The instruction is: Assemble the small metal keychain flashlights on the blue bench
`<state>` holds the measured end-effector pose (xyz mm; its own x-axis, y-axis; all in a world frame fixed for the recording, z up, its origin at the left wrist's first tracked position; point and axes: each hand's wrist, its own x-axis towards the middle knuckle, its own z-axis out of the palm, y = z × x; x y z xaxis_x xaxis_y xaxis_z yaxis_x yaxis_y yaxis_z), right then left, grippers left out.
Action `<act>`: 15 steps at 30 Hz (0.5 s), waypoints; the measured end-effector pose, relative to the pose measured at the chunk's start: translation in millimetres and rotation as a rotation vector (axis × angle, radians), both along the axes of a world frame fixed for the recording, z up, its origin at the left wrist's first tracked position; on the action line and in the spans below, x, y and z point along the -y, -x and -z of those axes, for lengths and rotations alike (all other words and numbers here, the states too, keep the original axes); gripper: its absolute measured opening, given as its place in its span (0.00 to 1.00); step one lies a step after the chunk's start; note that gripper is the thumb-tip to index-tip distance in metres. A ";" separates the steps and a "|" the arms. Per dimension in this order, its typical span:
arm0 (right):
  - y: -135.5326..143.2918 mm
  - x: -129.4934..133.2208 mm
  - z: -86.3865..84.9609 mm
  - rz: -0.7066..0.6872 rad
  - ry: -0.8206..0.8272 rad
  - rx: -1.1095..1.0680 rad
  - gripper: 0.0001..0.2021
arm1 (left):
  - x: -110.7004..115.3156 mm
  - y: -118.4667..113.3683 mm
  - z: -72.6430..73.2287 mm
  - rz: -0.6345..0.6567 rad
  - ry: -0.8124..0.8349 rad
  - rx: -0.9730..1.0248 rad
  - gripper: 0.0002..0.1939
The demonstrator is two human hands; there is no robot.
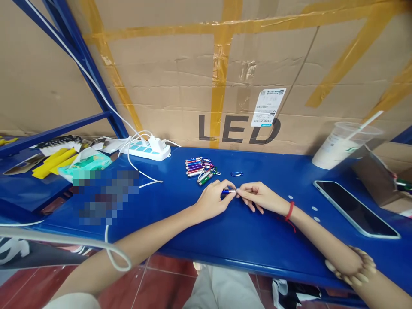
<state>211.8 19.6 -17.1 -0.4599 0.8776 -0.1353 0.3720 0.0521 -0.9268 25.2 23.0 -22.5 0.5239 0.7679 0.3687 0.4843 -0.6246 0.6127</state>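
My left hand (215, 199) pinches a small blue keychain flashlight (228, 191) between thumb and fingers, just above the blue table. At its silver end, the thumb and forefinger of my right hand (254, 195) close on the tip; anything smaller between them is hidden. Just beyond my hands lies a loose blue carabiner clip (237, 174). A pile of similar keychain flashlights (201, 168) in red, purple, silver and green rests to its left, with clips attached to some.
A white power strip (148, 148) with plugs and cables stands at the back left. On the right are a phone (355, 208), a plastic cup with a straw (337, 146) and an open cardboard box (380, 176). Small pale discs (314, 209) lie near my right wrist.
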 end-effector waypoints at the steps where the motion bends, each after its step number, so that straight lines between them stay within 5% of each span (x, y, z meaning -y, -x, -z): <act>1: 0.1 0.3 -0.2 0.006 -0.002 -0.002 0.20 | 0.1 -0.2 0.6 0.002 0.010 0.017 0.06; 15: -1.5 -3.8 1.2 0.255 -0.205 -0.039 0.24 | -1.8 -3.0 -2.1 -0.098 0.294 0.335 0.06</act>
<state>213.3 23.4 -18.3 -0.2228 0.9724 0.0695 0.3616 0.1486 -0.9204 28.2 24.8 -20.4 0.3331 0.9050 0.2646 0.2775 -0.3624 0.8898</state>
